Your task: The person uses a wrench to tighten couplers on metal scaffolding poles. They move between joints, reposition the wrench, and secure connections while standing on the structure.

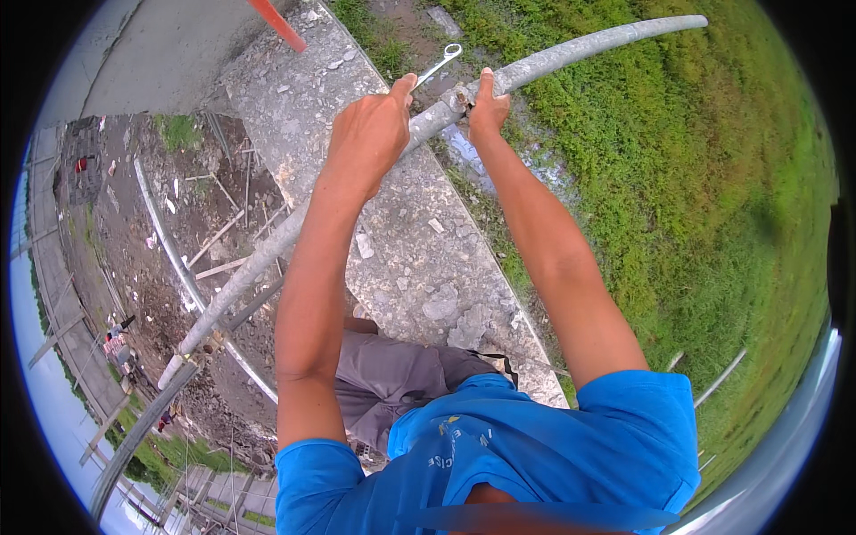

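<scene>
A long grey scaffold pipe (566, 55) runs slantwise across the view, from the lower left to the upper right. My left hand (370, 134) is closed on a silver wrench (437, 64), whose ring end points up and to the right beyond the pipe. This hand lies over the pipe, close to a rusty scaffold clamp (459, 100) fixed around it. My right hand (489, 111) grips at the clamp from its right side, with a digit raised over the pipe. Its other fingers are partly hidden behind the pipe and clamp.
Beneath me is a rough concrete ledge (401, 241) strewn with chips. Grass (678, 196) lies far below on the right. To the left are muddy ground (116, 223), loose timbers (214, 239) and another pipe (160, 218). A second clamp (209, 343) joins pipes at lower left. An orange bar (278, 24) hangs above.
</scene>
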